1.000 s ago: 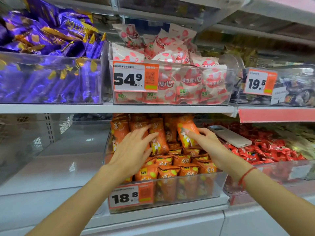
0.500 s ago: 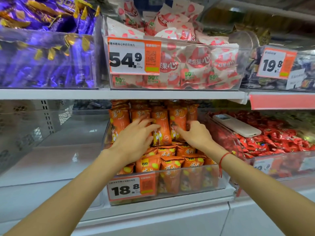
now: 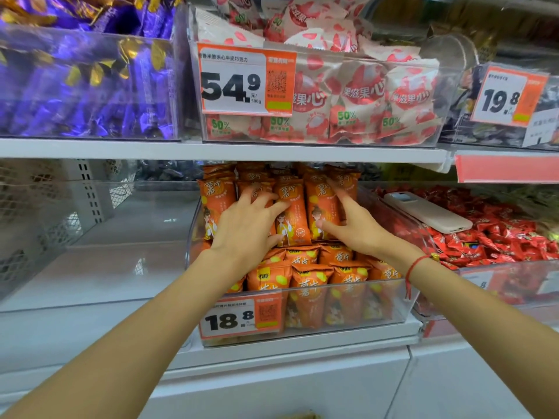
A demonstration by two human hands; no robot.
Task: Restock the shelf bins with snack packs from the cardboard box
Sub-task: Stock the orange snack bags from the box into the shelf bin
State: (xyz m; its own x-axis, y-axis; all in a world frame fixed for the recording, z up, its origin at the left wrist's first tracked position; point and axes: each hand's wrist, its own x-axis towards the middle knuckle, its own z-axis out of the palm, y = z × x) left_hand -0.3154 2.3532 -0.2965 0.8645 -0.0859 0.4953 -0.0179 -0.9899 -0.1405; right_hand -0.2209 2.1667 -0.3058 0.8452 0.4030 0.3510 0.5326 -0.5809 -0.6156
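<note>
Your orange snack packs (image 3: 292, 214) stand upright in a back row inside the clear bin (image 3: 402, 306) on the lower shelf, with more orange packs lying in rows in front of them, down to the bin's front wall; the 18.8 price tag (image 3: 240, 318) is fixed to that wall at about 7 o'clock from the packs. Your left hand (image 3: 245, 231) lies with fingers spread and nearly straight against the fronts of the standing packs, its thumb reaching toward 3 o'clock under the middle pack; it presses rather than grips. Your right hand (image 3: 355, 226) meets the row from 4 o'clock, fingers extended up along the right-hand packs and thumb pointing toward 9 o'clock; it too rests flat on them and holds nothing that you can see. A red string bracelet (image 3: 416, 266) sits on your right wrist.

At 3 o'clock from the bin, touching its side, another clear bin holds small red wrapped sweets (image 3: 490, 237); a pale phone (image 3: 428, 211) lies on top of them. At 9 o'clock the lower shelf (image 3: 99, 267) is bare white board behind a clear panel. On the upper shelf at 12 o'clock, a bin of white and red packs (image 3: 363, 98) carries the 54.9 tag (image 3: 246, 80); at 10 o'clock sits a bin of purple wrapped sweets (image 3: 84, 86); at 2 o'clock a bin with a 19.8 tag (image 3: 505, 98), its dark contents too blurred to tell.
</note>
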